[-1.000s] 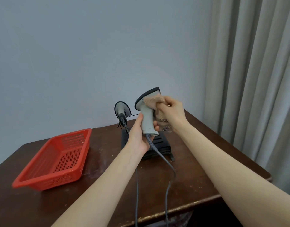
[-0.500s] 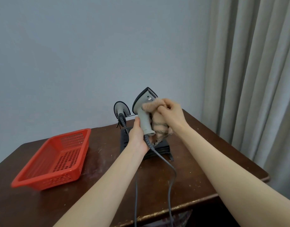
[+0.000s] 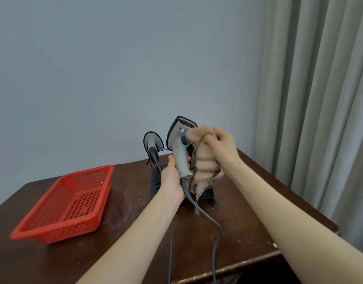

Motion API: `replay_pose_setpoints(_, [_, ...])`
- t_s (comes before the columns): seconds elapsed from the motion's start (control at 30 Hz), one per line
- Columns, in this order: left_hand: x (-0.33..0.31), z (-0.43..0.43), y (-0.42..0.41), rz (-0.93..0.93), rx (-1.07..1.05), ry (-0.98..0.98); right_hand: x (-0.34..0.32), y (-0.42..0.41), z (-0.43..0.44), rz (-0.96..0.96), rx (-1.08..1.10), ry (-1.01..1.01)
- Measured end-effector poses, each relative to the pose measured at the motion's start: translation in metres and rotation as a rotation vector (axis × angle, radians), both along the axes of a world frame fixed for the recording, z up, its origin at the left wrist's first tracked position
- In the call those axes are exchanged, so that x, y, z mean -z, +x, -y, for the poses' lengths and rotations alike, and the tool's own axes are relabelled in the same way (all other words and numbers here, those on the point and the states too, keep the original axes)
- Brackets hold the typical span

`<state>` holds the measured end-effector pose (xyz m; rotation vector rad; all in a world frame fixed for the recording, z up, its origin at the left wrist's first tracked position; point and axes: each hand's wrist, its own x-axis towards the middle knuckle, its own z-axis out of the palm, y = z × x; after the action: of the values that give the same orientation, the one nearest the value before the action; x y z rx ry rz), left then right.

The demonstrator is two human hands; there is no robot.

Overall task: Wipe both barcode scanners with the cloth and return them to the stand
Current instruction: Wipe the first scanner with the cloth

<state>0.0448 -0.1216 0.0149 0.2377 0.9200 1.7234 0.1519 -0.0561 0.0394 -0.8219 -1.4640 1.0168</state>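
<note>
Head view, step: I am wiping one scanner [image 3: 179, 148], with the cloth [image 3: 207, 169] pressed to its head just below the dark window.
Left grip [image 3: 172, 181]: closed round the grey handle, holding the scanner upright above the stand [image 3: 156, 181].
Right grip [image 3: 221, 146]: fisted on the bunched cloth, whose striped tail hangs beside the handle.
Second scanner [image 3: 152, 140]: seated on the stand, behind.
Next move: I judge it needs turning to reach the other faces, then seating it without snagging the cable [image 3: 215, 222] on the desk [image 3: 248, 201].
Look: grey body, black-rimmed head.

No readable text, label, brand, number or sign anywhere. Held scanner [image 3: 179, 148] shows small markings near head, too blurred to read.
</note>
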Motion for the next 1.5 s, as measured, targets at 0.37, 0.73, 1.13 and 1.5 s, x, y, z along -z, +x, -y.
replay_pose_setpoints(0.37, [0.002, -0.001, 0.002, 0.057, 0.059, 0.015, 0.005, -0.004, 0.012, 0.236, -0.354, -0.039])
replay_pose_setpoints(0.73, [0.015, -0.007, 0.002, -0.100, 0.052, 0.012, -0.004, -0.007, -0.003, 0.133, 0.013, 0.047])
replay_pose_setpoints(1.13, [0.012, -0.003, 0.003, -0.072, 0.047, -0.022, 0.002, 0.007, 0.029, 0.406, -0.454, -0.101])
replay_pose_setpoints(1.5, [0.005, 0.004, 0.008, 0.182, 0.138, 0.006, -0.001, -0.005, 0.007, 0.183, -0.205, 0.043])
